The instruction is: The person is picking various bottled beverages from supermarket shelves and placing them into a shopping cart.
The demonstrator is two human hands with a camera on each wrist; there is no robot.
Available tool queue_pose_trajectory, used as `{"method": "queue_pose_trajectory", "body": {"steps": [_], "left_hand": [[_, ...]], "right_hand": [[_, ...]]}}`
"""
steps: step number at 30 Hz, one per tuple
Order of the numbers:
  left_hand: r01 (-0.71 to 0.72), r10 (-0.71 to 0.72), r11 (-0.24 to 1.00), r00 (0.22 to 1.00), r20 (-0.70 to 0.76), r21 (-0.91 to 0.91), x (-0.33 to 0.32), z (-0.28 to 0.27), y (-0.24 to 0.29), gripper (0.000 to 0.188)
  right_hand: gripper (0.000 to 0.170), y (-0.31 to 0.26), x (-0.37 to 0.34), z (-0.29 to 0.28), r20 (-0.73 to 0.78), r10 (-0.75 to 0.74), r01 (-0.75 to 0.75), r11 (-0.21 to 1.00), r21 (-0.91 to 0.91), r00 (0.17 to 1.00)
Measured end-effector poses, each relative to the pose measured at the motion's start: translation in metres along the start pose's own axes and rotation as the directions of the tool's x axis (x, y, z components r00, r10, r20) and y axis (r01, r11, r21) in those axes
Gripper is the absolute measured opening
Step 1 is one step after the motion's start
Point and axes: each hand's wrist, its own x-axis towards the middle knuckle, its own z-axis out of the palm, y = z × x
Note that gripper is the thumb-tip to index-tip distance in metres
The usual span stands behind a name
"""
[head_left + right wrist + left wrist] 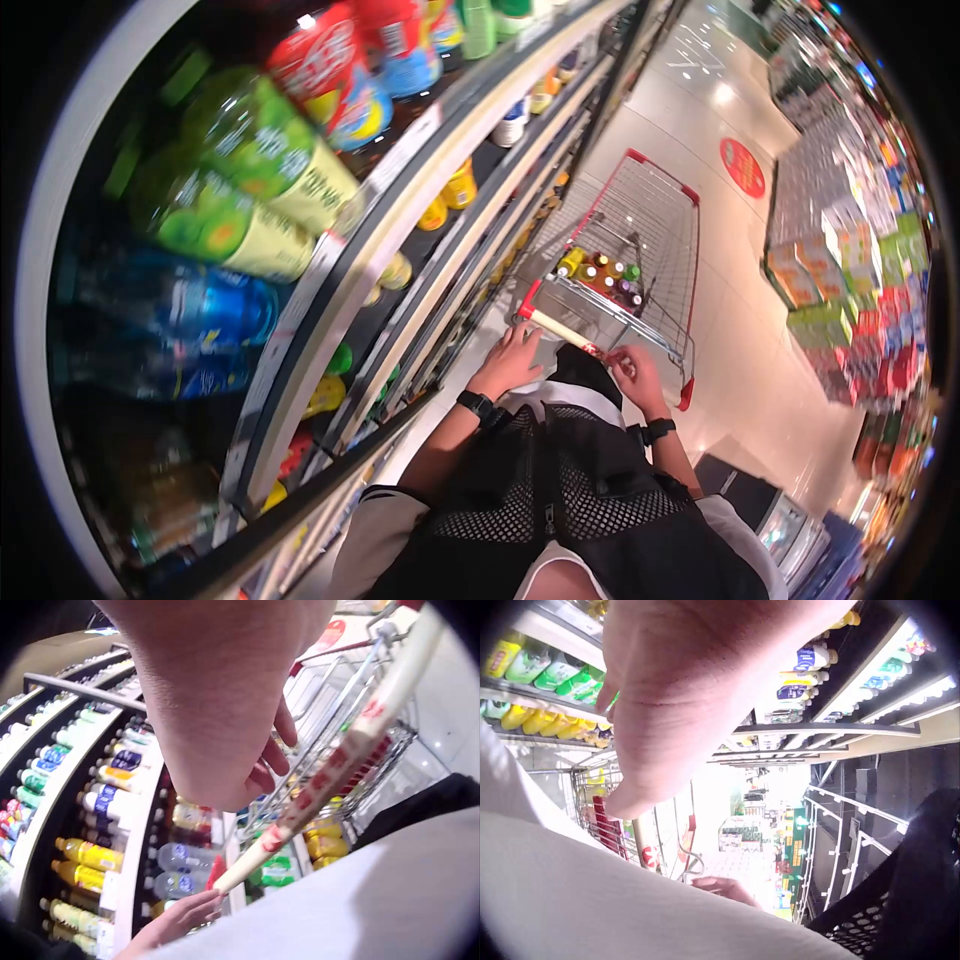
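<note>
A shopping cart's cream handle (560, 329) lies in front of the person, with several bottles (605, 278) in the basket beyond it. My left hand (508, 360) is at the handle's left end, fingers extended; the right wrist view shows the left hand (176, 922) with its fingertips against the handle (244, 868). Beside the handle's right part is my right hand (637, 378), fingers loosely bent. In the right wrist view the right hand (225, 720) hangs next to the bar, not wrapped around it. Nothing is visibly held by either hand.
Shelves of drink bottles (250, 170) run along the left, their front edge (350, 270) close to the left arm. Stacked cartons (835, 240) stand on the right across a tiled aisle (745, 290). A round red floor sticker (742, 168) lies ahead.
</note>
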Motion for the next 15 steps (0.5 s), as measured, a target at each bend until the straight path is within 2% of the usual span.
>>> {"method": "queue_pose_trajectory", "body": {"steps": [2,3,4,6,7,11,13,14,15], "left_hand": [[0.034,-0.036,0.999,0.999,0.040,0.041,0.005,0.004,0.007,0.086],[0.037,-0.039,0.997,0.999,0.036,0.063,0.008,0.008,0.009,0.090],[0.029,-0.032,0.998,0.998,0.055,0.063,0.011,0.013,0.010,0.090],[0.039,-0.036,0.996,0.999,-0.034,0.086,0.024,0.015,0.013,0.087],[0.016,-0.009,0.993,0.998,-0.059,0.115,0.028,0.015,0.016,0.086],[-0.022,0.033,0.989,0.997,-0.072,0.146,0.034,0.020,0.016,0.080],[0.031,-0.033,0.987,0.999,0.008,0.158,0.034,0.023,0.016,0.074],[0.031,-0.033,0.987,0.999,0.014,0.158,0.034,0.025,0.016,0.074],[0.038,-0.038,0.993,0.999,0.002,0.113,0.034,0.026,0.017,0.070]], "right_hand": [[0.023,0.018,-0.032,-0.004,-0.096,0.053,-0.056,0.998,-0.030,0.994],[0.043,0.024,-0.045,-0.008,-0.031,0.134,-0.136,0.990,-0.042,0.990],[0.043,0.028,-0.058,-0.005,-0.037,0.153,-0.155,0.987,-0.038,0.988],[0.062,0.030,-0.075,0.000,-0.147,0.141,-0.175,0.951,-0.254,0.979],[0.074,0.039,-0.081,0.010,-0.193,0.161,-0.208,0.945,-0.251,0.968],[0.067,0.041,-0.080,0.004,-0.161,0.220,-0.261,0.917,-0.302,0.962],[0.053,0.047,-0.077,-0.005,-0.083,0.276,-0.288,0.915,-0.284,0.958],[0.053,0.050,-0.078,-0.007,-0.082,0.282,-0.293,0.914,-0.282,0.956],[0.046,0.053,-0.077,-0.009,-0.081,0.284,-0.296,0.907,-0.299,0.955]]}}
